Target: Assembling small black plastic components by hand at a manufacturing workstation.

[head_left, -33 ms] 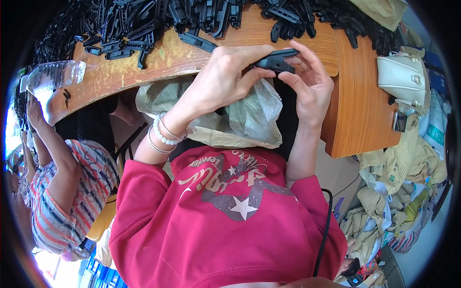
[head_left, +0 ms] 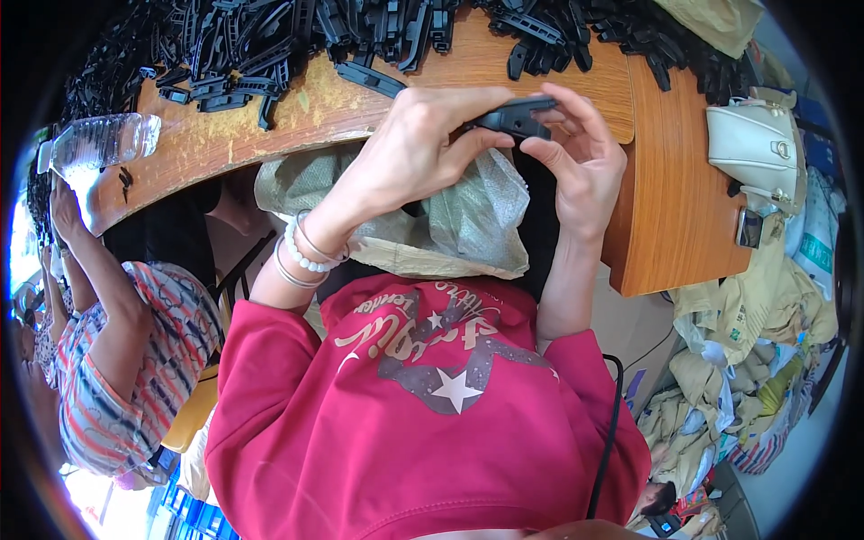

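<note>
My left hand (head_left: 409,153) pinches one end of a black molded plastic part (head_left: 520,119) between thumb and fingers, just past the table's front edge. At the part's other end, my right hand (head_left: 583,171) has its thumb below and a bent forefinger above, with the remaining fingers curled behind. The left fingertips are partly hidden behind the part. Below both hands, a pale woven sack (head_left: 405,256) lies across my lap. Loose black plastic parts (head_left: 243,54) are heaped on the wooden table (head_left: 333,108) beyond my hands.
A clear plastic bottle (head_left: 103,142) lies on the table at the left, near a co-worker's raised arm (head_left: 112,279). A white handbag (head_left: 754,148) sits at the right edge. Piled cloth and sacks (head_left: 720,360) stand at the right, and a black cable (head_left: 609,441) hangs by my right side.
My right forefinger has come down slightly over the part's end. The part has tilted a little; the rest looks the same.
</note>
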`<state>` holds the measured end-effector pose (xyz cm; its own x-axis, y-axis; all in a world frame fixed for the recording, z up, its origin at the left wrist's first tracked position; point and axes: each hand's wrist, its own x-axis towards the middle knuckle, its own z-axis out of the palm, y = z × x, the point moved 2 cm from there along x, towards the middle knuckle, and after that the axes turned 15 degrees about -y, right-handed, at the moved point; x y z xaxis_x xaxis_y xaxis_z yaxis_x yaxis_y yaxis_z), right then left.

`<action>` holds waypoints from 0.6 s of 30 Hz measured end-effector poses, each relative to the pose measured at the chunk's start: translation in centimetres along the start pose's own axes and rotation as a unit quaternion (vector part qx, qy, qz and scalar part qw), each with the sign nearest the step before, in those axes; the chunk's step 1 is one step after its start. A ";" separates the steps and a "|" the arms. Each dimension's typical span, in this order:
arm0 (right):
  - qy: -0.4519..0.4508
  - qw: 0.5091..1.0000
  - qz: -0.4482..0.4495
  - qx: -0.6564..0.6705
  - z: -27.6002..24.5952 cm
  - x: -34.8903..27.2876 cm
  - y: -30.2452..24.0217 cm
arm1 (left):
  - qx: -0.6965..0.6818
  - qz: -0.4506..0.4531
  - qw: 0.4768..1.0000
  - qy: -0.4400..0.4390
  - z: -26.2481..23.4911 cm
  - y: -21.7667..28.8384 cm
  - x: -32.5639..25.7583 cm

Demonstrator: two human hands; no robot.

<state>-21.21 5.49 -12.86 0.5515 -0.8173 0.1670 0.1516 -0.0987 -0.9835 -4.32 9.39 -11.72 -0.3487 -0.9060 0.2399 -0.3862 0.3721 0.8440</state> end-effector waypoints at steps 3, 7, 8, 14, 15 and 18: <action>0.004 0.999 -0.036 -0.006 0.1 0.1 0.5 | 0.030 0.007 1.000 0.000 -0.3 0.3 -0.3; 0.014 1.000 -0.017 0.003 0.3 -0.2 0.8 | 0.042 -0.020 0.999 0.000 -0.6 1.2 -0.7; 0.004 1.000 -0.011 -0.005 0.2 -0.2 0.9 | 0.041 -0.020 0.999 -0.001 -0.7 1.4 -0.8; 0.049 0.982 -0.015 -0.180 -3.5 1.9 1.0 | 0.111 -0.129 0.976 -0.136 -1.9 -0.2 -1.6; 0.131 0.956 0.000 -0.263 -4.3 2.5 1.3 | 0.100 -0.107 0.980 -0.134 -1.9 -0.4 -1.0; 0.153 0.873 -0.007 -0.463 -7.0 4.8 2.6 | 0.161 -0.002 0.986 -0.042 -1.6 -1.7 3.0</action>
<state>-23.87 -2.68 -15.11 0.2892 -0.9118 0.2915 -0.6497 -0.4106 -0.6398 -3.34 5.76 -11.69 -0.4107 -0.8926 0.1860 -0.6344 0.4263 0.6448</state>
